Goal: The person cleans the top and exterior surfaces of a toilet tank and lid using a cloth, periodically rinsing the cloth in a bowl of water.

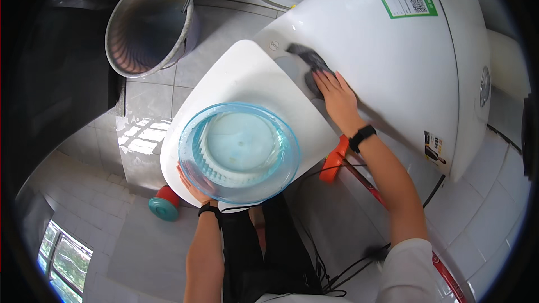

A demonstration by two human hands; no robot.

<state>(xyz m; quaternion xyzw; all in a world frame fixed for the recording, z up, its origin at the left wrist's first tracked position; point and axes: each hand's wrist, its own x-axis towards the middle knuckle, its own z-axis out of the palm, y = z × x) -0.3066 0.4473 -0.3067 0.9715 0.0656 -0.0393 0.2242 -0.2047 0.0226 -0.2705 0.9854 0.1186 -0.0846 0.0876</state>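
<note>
Head view: a dark grey cloth [312,67] is seen just above the middle of the frame, on the pale strip between the white toilet lid [241,73] and the glossy white tank [365,39] that fills the upper right. The right hand [337,94] is laid over the cloth's lower part, its fingers nearly straight and close together. The cloth is touched by the fingers, but the thumb is hidden, and how firmly it is gripped cannot be told.

A round, clear blue plastic basin [285,175] with ribbed inner walls is set on the closed lid, at the centre of the frame, and water appears to be held in it. The basin's lower-left outer wall is met by the left hand [196,192], its fingers loosely extended; the hand is partly hidden, so its grip cannot be told. Both wrists are banded in black.

A grey bucket [193,31] containing dark liquid is placed in the upper left. A red-and-teal round object [164,203] is seen left of the lid's lower corner. Right of the lid, an orange plastic piece [335,160] is passed by a red pole [368,180]. A window [66,258] is shown at lower left.
</note>
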